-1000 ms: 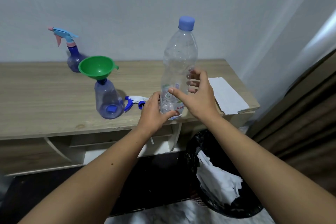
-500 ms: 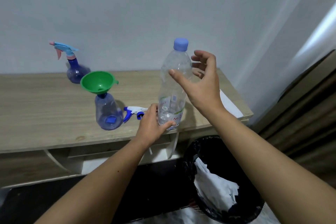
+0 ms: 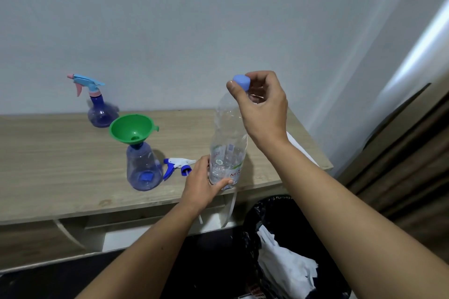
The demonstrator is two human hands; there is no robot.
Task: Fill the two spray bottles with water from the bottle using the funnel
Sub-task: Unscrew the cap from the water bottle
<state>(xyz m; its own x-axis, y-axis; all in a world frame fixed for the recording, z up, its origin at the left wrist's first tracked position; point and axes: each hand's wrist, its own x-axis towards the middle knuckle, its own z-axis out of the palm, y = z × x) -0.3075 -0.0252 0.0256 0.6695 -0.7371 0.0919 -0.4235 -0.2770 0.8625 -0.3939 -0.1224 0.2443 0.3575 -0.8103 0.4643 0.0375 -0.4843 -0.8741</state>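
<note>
A clear plastic water bottle (image 3: 228, 143) stands upright near the front edge of the wooden table (image 3: 48, 160). My left hand (image 3: 201, 183) grips its base. My right hand (image 3: 261, 104) pinches its blue cap (image 3: 241, 82) at the top. To the left, a green funnel (image 3: 132, 128) sits in the neck of an open blue spray bottle (image 3: 143, 170). That bottle's white and blue spray head (image 3: 177, 165) lies on the table beside it. A second blue spray bottle (image 3: 98, 109) with its pink and blue trigger head on stands by the wall.
A white paper sheet (image 3: 300, 150) lies on the table's right end, partly behind my right arm. Below the table's right corner stands a bin with a black liner (image 3: 272, 223) holding crumpled white paper. A wall runs behind the table; brown curtains hang at the right.
My right hand rose from the bottle's side to its top and closed on the cap. The left hand kept its hold on the base. The camera view tilted upward.
</note>
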